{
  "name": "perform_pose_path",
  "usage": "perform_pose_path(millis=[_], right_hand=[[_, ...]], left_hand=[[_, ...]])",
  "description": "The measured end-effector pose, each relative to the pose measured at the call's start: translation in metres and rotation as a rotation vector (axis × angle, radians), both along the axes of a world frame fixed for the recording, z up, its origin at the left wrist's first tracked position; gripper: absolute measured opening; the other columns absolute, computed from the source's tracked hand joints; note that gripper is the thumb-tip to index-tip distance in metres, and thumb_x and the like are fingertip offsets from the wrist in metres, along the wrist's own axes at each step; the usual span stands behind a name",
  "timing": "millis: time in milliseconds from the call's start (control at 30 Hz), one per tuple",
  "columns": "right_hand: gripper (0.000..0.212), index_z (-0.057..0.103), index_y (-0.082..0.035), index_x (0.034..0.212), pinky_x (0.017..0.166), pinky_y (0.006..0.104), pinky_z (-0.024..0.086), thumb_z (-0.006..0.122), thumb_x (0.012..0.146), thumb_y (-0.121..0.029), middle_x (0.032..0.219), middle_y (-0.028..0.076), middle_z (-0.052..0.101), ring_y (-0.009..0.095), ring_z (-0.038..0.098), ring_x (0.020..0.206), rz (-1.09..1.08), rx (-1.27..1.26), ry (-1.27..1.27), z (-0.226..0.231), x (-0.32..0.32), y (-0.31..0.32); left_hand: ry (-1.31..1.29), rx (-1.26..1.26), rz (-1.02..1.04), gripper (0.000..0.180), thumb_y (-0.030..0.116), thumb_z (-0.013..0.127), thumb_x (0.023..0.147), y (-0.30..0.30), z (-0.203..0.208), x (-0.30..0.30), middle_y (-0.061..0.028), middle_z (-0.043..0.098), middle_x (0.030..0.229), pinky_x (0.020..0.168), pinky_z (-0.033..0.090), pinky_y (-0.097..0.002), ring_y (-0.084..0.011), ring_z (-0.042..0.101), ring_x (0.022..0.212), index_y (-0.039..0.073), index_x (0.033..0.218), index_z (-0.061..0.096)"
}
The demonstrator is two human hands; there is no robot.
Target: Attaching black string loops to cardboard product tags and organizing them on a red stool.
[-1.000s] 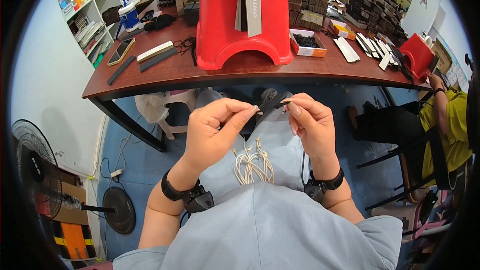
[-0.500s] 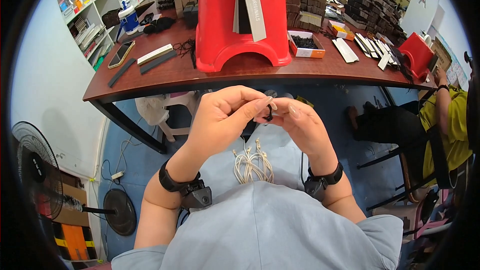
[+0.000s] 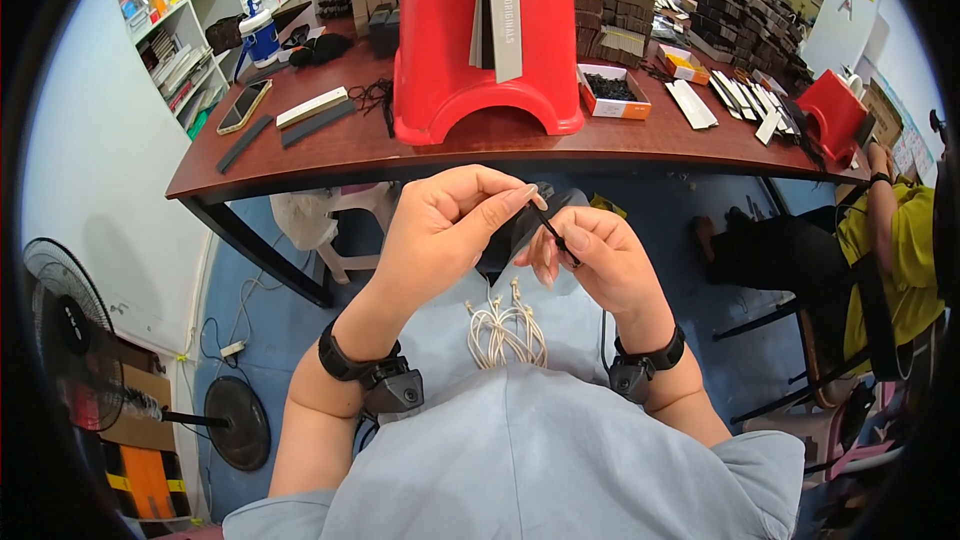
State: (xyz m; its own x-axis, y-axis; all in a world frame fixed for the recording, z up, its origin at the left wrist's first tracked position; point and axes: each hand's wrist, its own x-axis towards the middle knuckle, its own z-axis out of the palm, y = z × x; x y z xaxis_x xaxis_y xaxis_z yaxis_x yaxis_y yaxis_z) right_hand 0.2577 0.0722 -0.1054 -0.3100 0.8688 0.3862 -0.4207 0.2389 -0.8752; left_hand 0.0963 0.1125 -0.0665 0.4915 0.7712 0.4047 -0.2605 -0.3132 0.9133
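Observation:
A short black cord [image 3: 549, 225] runs slantwise between my hands, in front of the table edge. Its upper end is pinched by the thumb and forefinger of my left hand [image 3: 445, 225]. Lower and to the right, my right hand [image 3: 603, 255] grips the other end, its fingers curled. Beyond them, a set of long hang tags [image 3: 507, 25] in grey, black and white hangs against an upturned red plastic stool [image 3: 428, 55] on the table. A bundle of cream strings [image 3: 508, 335] lies on my lap.
On the dark red table [image 3: 330, 162] are a phone [image 3: 244, 107], loose tag strips [image 3: 312, 108], a box of black cords [image 3: 613, 90] and white tags [image 3: 691, 105]. Stacked tags stand behind. A person in yellow-green [image 3: 900, 240] sits at right; a fan [image 3: 72, 335] stands at left.
My right hand has moved down and slightly right, away from the left, and the black cord now stretches between them. The front grey tag on the stool has swung closer to upright.

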Motion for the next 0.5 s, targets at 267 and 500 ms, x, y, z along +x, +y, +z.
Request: perform_pose_path(millis=[267, 500], right_hand=[[0.014, 0.059, 0.004, 0.081, 0.064, 0.0252, 0.045, 0.056, 0.077, -0.01, 0.074, 0.01, 0.06, 0.013, 0.056, 0.065, 0.032, -0.093, -0.074, 0.0023, 0.002, -0.006], [0.014, 0.061, 0.004, 0.08, 0.061, 0.0246, 0.046, 0.055, 0.076, -0.008, 0.068, 0.011, 0.06, 0.016, 0.058, 0.064, -0.015, -0.063, -0.145, 0.0051, 0.0028, -0.0087]], left_hand=[[0.053, 0.016, 0.039, 0.012, 0.011, 0.052, 0.081, 0.0016, -0.0005, -0.0048, 0.0069, 0.046, 0.054, 0.037, 0.018, -0.0134, 0.0027, 0.029, 0.042, 0.0, 0.082, 0.058], [0.074, 0.065, 0.047, 0.011, 0.009, 0.052, 0.08, 0.0013, 0.0003, -0.0064, 0.005, 0.049, 0.057, 0.037, 0.019, -0.0135, 0.0025, 0.03, 0.043, 0.0, 0.081, 0.058]])
